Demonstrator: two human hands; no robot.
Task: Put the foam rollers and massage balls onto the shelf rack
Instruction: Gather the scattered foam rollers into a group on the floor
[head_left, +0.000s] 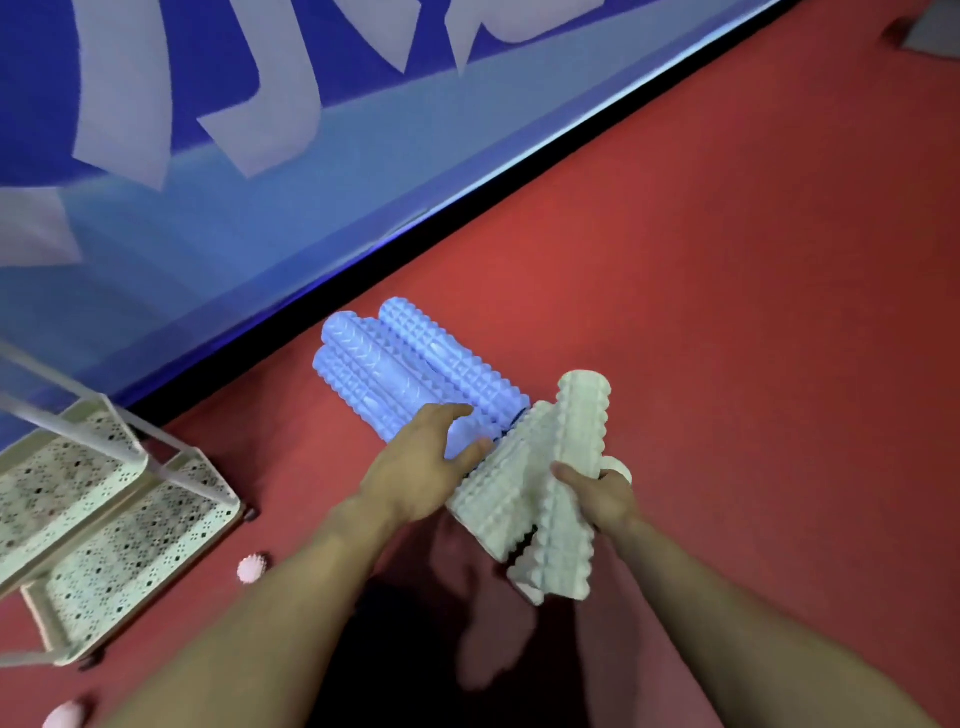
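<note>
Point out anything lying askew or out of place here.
The white foam roller gripped by the right hand lies crossed at an angle over the other white roller. Two pink massage balls sit loose on the red floor beside the shelf rack, not on it.

Gym (likely), red floor (727, 260), foam rollers (415, 364)
</note>
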